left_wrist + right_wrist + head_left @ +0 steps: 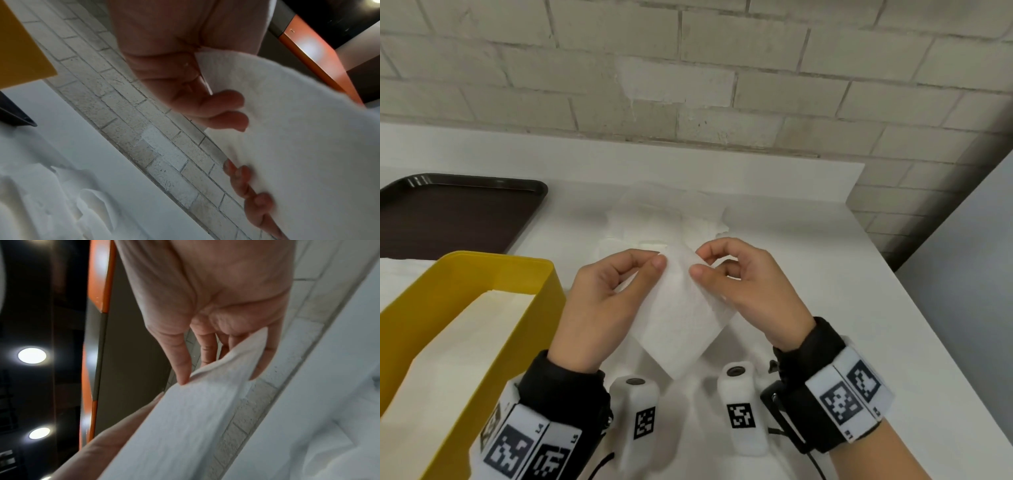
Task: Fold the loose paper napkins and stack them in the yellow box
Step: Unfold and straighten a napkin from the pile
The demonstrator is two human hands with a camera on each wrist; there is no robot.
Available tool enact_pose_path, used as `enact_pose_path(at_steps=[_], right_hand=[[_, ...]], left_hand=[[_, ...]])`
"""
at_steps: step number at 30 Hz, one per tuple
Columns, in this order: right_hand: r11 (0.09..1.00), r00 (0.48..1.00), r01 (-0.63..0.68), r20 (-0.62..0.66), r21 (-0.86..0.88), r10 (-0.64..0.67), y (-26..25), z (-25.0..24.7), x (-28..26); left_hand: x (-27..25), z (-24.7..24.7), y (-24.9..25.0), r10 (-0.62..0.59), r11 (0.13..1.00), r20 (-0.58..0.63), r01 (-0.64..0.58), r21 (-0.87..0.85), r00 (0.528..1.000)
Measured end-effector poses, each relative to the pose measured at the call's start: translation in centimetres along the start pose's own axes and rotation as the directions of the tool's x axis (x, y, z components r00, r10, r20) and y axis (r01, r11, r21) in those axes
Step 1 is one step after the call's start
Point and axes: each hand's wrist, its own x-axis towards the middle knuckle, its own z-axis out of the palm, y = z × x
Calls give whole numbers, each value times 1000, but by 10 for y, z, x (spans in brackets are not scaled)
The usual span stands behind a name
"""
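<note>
Both hands, left hand [602,301] and right hand [748,291], pinch one napkin's [681,322] top edge above the table [808,274], beside the yellow box [493,274]; uneven pull likely tears it or skews the fold.

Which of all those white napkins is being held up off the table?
The napkin pinched at its top corners by the left hand and right hand. It hangs in the air, whereas the loose napkins behind lie heaped on the table.

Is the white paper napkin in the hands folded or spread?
Cannot tell for sure: the white paper napkin hangs off the table, pinched at its top by the left hand and right hand; layers not visible.
</note>
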Motion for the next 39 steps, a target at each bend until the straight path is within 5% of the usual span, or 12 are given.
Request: enact_pose_path(at_steps=[7, 15, 22, 29, 31, 36, 39], right_hand=[[985, 990, 126, -42, -121, -132, 6, 0, 0], [961, 982, 188, 13, -201, -189, -3, -11, -5], [968, 985, 164, -22, -190, -171, -14, -5, 8], [905, 967, 100, 253, -414, 9, -9, -4, 56], [846, 960, 82, 269, -527, 74, -2, -7, 86], [503, 943, 197, 303, -842, 138, 50, 11, 164], [465, 925, 224, 338, -857, 176, 76, 30, 184]], left_hand=[[-1, 3, -3, -61, 994, 3, 61, -94, 998], [0, -1, -12, -29, 1000, 26, 30, -4, 999], [-5, 3, -10, -137, 936, 142, 176, -307, 980], [-8, 1, -20, -231, 955, -45, 218, -201, 972], [-10, -3, -16, -190, 970, -111, 168, -177, 976], [-18, -6, -8, -183, 975, -180, 156, -155, 966], [-15, -14, -17, -236, 951, -139, 200, -234, 962]])
